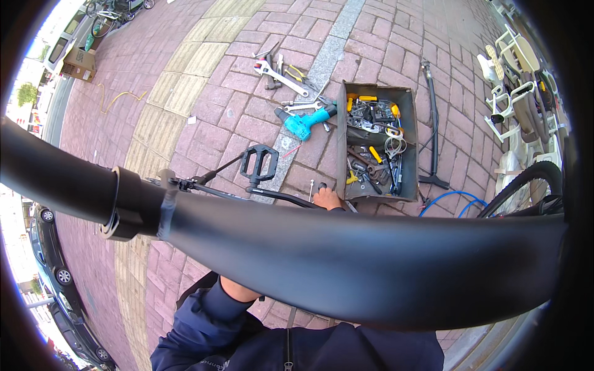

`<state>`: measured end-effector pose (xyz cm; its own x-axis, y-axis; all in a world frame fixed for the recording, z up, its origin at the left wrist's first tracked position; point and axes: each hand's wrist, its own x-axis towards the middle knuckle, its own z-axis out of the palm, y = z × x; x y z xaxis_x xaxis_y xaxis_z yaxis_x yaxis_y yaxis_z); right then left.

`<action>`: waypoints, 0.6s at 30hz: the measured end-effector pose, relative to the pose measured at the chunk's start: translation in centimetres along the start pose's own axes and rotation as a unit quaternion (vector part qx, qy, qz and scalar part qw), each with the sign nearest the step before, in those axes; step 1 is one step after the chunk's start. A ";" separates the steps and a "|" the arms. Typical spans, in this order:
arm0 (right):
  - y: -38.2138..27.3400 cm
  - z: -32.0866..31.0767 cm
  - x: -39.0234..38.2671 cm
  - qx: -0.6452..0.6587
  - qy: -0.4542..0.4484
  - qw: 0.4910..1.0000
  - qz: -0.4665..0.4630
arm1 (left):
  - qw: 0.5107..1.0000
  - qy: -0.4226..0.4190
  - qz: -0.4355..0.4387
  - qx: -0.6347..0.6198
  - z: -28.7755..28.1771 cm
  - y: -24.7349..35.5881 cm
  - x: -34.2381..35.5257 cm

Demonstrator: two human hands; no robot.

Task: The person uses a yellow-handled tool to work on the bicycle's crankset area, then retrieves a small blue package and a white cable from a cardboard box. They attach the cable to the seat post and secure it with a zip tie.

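A thick matte-black bicycle frame tube (346,256) crosses the view close up, with a clamp collar (124,204) near its left end. Beyond it show a black pedal (258,164) and its crank arm (281,196). My right hand (327,198) reaches past the tube's far edge, low near the toolbox. Its fingers look curled at a small dark-ended thing (322,185) that I cannot make out. From the lower left, my left forearm (238,289) passes under the tube, which hides that hand and its fingers.
An open metal toolbox (411,148) full of tools stands beyond my right hand. Left of it lie a teal cordless drill (303,123), an adjustable wrench (281,75) and pliers (297,73). Right of it are a floor pump (432,123), a blue hose (455,195) and a tyre (526,182).
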<state>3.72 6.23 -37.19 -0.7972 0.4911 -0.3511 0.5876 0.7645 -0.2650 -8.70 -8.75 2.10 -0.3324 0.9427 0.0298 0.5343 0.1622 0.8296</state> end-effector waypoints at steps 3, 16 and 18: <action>0.1 0.1 -0.7 0.007 -0.008 1.000 0.005 | 0.992 0.005 0.037 0.124 0.1 0.3 0.1; 1.9 -1.9 -4.5 0.021 -0.008 0.999 0.039 | 0.989 0.105 -0.106 0.007 0.1 2.8 0.0; 2.8 -3.9 -6.0 0.021 -0.010 0.999 0.040 | 0.987 0.111 -0.116 -0.002 -0.3 2.9 -0.6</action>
<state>9.59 7.07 -32.35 -0.7445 0.5413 -0.3908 0.6554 0.7041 -0.2732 -7.18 -8.90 4.59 -0.6074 0.7934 -0.0395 0.4211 0.3638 0.8308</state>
